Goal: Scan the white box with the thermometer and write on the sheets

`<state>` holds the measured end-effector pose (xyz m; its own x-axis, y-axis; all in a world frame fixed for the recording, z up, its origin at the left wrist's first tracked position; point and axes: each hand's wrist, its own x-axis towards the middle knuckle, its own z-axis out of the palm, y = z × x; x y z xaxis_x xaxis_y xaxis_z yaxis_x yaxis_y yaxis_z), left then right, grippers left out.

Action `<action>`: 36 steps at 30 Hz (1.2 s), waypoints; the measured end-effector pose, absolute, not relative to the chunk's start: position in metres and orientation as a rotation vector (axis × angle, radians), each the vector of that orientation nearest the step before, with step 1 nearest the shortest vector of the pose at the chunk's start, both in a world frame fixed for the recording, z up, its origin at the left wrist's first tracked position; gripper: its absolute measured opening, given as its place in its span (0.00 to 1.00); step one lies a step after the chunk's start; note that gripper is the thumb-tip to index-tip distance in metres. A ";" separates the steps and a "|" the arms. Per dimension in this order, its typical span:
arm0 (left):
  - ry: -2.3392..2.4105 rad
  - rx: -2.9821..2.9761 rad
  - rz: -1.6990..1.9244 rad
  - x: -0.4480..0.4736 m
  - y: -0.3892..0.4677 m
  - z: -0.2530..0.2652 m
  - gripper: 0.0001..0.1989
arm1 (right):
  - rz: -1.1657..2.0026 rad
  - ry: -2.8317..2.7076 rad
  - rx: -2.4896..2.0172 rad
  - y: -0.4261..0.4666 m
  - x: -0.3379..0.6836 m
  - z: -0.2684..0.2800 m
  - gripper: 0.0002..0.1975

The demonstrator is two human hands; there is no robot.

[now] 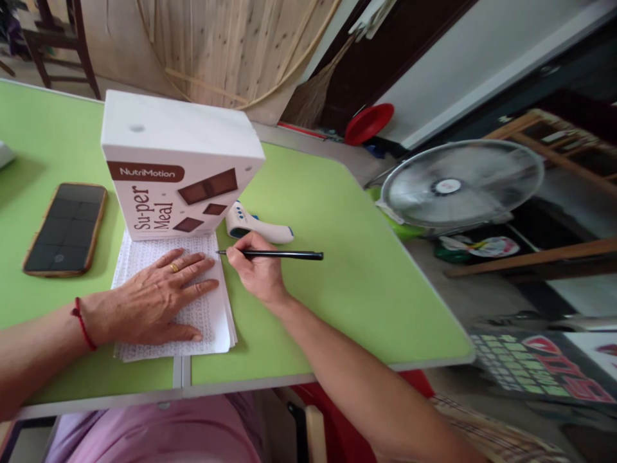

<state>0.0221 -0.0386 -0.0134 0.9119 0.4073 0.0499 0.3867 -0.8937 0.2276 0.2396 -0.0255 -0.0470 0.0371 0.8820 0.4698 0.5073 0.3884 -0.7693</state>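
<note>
My left hand (164, 296) lies flat with its fingers spread on a stack of paper sheets (216, 321) covered in small handwriting. In my right hand (258, 270) is a black pen (289, 255), pinched between thumb and fingers. Its tip is at the right edge of the top sheet, close to my left fingertips. A white and brown NutriMotion box (178, 173) stands upright at the far end of the papers. Just beyond my right hand, partly behind the box, lies a white and blue handheld thermometer (260, 229).
A phone (67, 228) in a brown case lies on the green table (347, 276), left of the box. Beyond the table's right edge stand a fan (453, 183) and a wooden shelf (544, 263). A red basin (369, 123) is on the floor behind.
</note>
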 end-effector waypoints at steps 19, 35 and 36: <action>0.584 2.881 0.146 0.022 -0.038 -0.014 0.35 | 0.434 -1.645 -1.276 -0.026 0.240 -0.046 0.08; 0.583 2.897 0.178 0.022 -0.039 -0.014 0.34 | 0.440 -1.635 -1.250 -0.026 0.236 -0.045 0.09; 0.585 2.897 0.178 0.022 -0.039 -0.014 0.34 | 0.438 -1.637 -1.250 -0.026 0.236 -0.045 0.09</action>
<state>0.0218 -0.0390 -0.0142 0.9155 0.3941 0.0809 0.3725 -0.9063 0.1999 0.2357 -0.0263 -0.0453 0.0223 0.8756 0.4826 0.5175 0.4028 -0.7549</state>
